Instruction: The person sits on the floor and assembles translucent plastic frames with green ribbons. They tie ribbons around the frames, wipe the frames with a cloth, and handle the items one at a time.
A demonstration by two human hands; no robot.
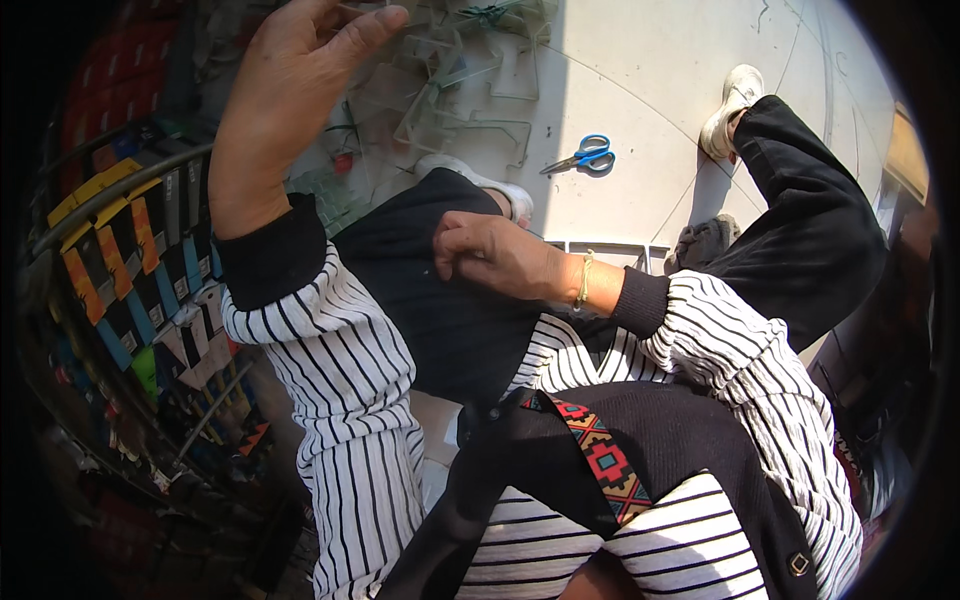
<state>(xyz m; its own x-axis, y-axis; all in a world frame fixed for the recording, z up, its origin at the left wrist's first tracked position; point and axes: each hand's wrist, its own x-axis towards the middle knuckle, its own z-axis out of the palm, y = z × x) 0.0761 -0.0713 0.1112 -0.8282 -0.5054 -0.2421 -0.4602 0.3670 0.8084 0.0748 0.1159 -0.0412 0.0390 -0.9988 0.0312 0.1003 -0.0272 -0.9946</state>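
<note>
While near a rack [125,187] of packets [143,238], left grip [305,40] of uncertain width, right grip [490,253] narrow.

Posture of the arms, as I view it remotely. The bare left hand [310,45] is raised at the upper edge, wrist [250,205] below it; the thumb [368,35] extends to the right, while the frame cuts off most of the fingers, so I cannot read their grip. The left forearm, in a white, black-striped fabric sleeve [350,370] with a black ribbed cuff [268,255], stands nearly vertical. The bare right hand [490,250] lies across my view, knuckles up, fingers [455,235] curled inward, their tips partly hidden. The right elbow is bent, the matching striped sleeve [725,340] bunched behind its cuff.
</note>
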